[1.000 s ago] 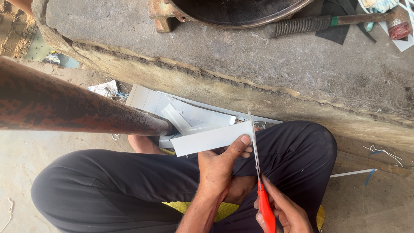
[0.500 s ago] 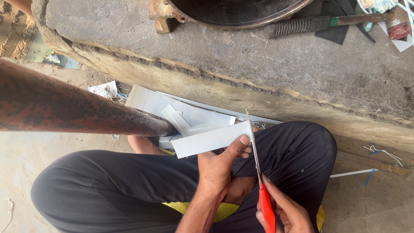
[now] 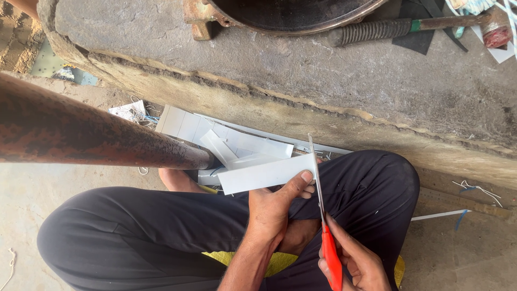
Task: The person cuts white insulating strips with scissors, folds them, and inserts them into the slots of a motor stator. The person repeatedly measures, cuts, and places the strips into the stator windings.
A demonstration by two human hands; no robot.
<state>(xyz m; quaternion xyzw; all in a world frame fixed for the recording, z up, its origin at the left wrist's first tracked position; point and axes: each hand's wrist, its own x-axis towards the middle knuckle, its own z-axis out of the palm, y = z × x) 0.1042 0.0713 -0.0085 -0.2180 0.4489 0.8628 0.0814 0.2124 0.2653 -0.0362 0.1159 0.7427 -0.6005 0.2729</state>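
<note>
Two hands: left hand (image 3: pixel 272 207) clamps white strip (image 3: pixel 264 173); right hand (image 3: pixel 353 258) clamps scissors (image 3: pixel 323 215) (one pair).

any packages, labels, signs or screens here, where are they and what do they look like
No screens or signs.
Printed scrap of paper: on the ground at left, beyond the rusty pipe; white, crumpled, small dark markings.
Red-and-white container: top right on the stone ledge; cylindrical, partly cut off.

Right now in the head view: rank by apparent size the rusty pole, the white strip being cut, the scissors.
1. rusty pole, clearly largest, though nearest the camera.
2. and 3. white strip and scissors: similar lengths, too close to rank; the scissors run out of frame.
</note>
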